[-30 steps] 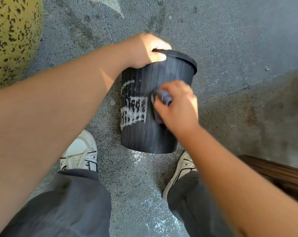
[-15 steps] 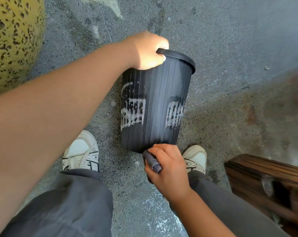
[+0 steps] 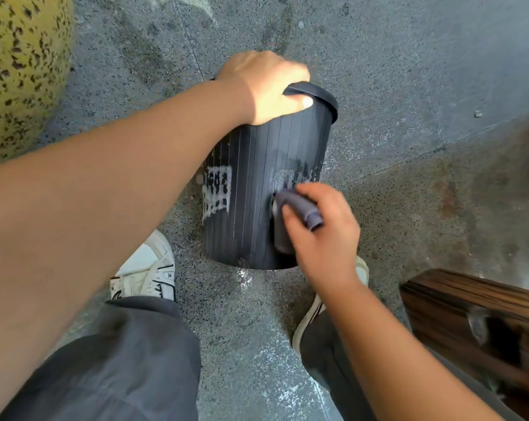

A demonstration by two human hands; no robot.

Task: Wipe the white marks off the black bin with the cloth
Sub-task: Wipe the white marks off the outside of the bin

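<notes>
A ribbed black bin (image 3: pixel 251 183) stands on the stone floor between my feet. My left hand (image 3: pixel 269 86) grips its rim at the near top edge. A patch of white marks (image 3: pixel 216 189) shows on the bin's left side, and a second, smeared patch (image 3: pixel 293 174) on its right side. My right hand (image 3: pixel 321 235) grips a folded grey cloth (image 3: pixel 299 208) and presses it against the bin wall just below the smeared patch. The cloth hides part of that patch.
A yellow speckled rounded stone (image 3: pixel 20 71) sits at the far left. A dark wooden bench (image 3: pixel 475 314) juts in at the lower right. My white shoes (image 3: pixel 148 268) and grey trousers (image 3: pixel 111 366) stand close to the bin's base. White dust lies on the floor (image 3: pixel 245 278).
My right hand with the cloth swept down past the bin's base, then came back up onto the right-hand marks, which look more smeared. The left hand kept holding the rim.
</notes>
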